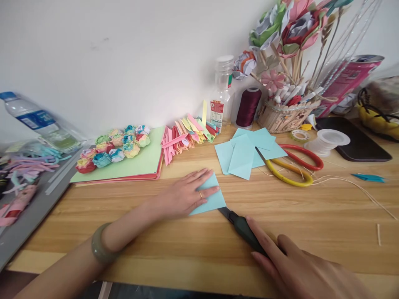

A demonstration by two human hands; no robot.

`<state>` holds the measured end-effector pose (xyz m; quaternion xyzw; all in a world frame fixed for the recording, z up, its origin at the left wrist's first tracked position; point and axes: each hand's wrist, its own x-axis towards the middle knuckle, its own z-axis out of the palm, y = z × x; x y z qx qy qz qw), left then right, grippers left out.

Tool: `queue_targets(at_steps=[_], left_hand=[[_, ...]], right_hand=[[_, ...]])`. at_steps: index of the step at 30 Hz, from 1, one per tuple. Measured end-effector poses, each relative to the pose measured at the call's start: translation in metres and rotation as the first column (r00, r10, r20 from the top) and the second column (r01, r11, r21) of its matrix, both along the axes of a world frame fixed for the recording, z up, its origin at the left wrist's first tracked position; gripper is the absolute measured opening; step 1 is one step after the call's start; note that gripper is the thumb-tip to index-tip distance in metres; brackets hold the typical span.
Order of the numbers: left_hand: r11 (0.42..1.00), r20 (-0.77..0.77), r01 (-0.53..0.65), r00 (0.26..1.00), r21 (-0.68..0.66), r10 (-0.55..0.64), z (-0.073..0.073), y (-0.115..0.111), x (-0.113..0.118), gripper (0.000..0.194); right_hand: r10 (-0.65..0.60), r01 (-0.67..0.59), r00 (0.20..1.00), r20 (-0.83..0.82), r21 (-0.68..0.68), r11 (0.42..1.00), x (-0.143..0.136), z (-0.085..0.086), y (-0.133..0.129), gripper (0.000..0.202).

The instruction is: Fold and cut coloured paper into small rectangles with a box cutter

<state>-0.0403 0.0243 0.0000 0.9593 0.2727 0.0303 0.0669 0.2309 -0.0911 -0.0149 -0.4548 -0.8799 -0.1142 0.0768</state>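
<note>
My left hand (190, 193) lies flat with fingers spread on a light blue paper piece (215, 199), pressing it to the wooden table. In my right hand (289, 259) is a dark green utility knife (246, 232), its blade pointing up and left. The blade's tip touches or lies just under the paper's lower right corner; I cannot tell which. Behind and to the right, several light blue paper pieces (241, 155) overlap. Scissors (291, 166) with one red and one yellow handle rest partly over them.
Folded paper flowers (115, 147) sit on stacked coloured sheets (149, 160). Folded paper strips (187, 135), a clear bottle (222, 93) and a thread spool (249, 107) stand by the wall. A flower basket (280, 114), white spool (330, 139) and phone (352, 139) are at right.
</note>
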Motion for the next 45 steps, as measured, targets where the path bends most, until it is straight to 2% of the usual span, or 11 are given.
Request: queue_targets(at_steps=[7,15,22,30,38,45], left_hand=[[0.989,-0.125,-0.088,0.989,-0.116,0.074,0.004,0.000,0.002,0.052],[0.971,-0.165,-0.145,0.980,-0.192,0.114,0.009,-0.001,0.005,0.056],[0.964,-0.164,-0.161,0.978,-0.213,0.127,0.009,0.000,0.006,0.057],[0.959,-0.175,-0.185,0.973,-0.217,0.148,0.009,-0.001,0.006,0.060],[0.960,-0.129,-0.181,0.979,-0.212,0.156,0.005,-0.001,0.004,0.062],[0.964,-0.085,-0.164,0.985,-0.208,0.150,0.002,0.000,0.002,0.074]], right_hand=[[0.014,-0.014,0.998,-0.056,0.005,1.000,0.007,-0.008,0.002,0.059],[0.057,-0.057,0.992,-0.116,0.007,0.998,0.005,-0.005,0.014,0.070],[-0.006,0.006,0.999,-0.052,0.004,1.000,-0.005,-0.002,0.020,0.062],[-0.022,0.022,1.000,0.009,0.003,1.000,-0.008,0.007,0.031,0.045],[-0.037,0.031,0.998,0.051,0.124,0.992,-0.024,0.016,0.051,0.041],[-0.052,0.033,0.995,0.084,0.218,0.975,-0.027,0.020,0.064,0.041]])
